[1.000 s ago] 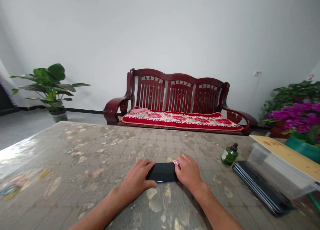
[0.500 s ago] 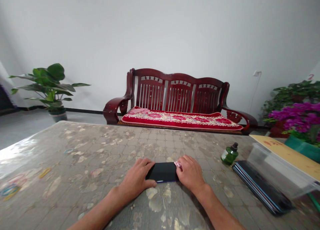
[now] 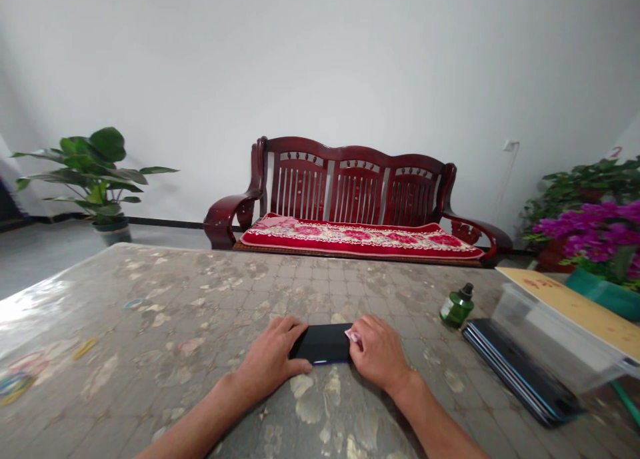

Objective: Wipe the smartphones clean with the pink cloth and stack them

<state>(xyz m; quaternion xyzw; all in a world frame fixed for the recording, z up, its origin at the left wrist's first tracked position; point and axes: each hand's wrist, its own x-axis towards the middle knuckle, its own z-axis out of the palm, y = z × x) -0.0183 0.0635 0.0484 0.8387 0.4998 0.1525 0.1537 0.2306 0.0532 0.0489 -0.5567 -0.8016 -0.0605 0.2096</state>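
A black phone lies flat, screen up, on the patterned table. My left hand grips its left end, thumb along the near edge and fingers over the far edge. My right hand rests on the phone's right end with the fingers pinched on a small pink cloth, pressed against the screen.
A small green bottle stands to the right, beside a row of dark phones and a clear plastic box. Beyond the table are a red wooden bench, a leafy potted plant and purple flowers.
The pink cloth under my right hand has slid a little leftward along the phone's right end. My left hand keeps the same hold. The view has shifted slightly.
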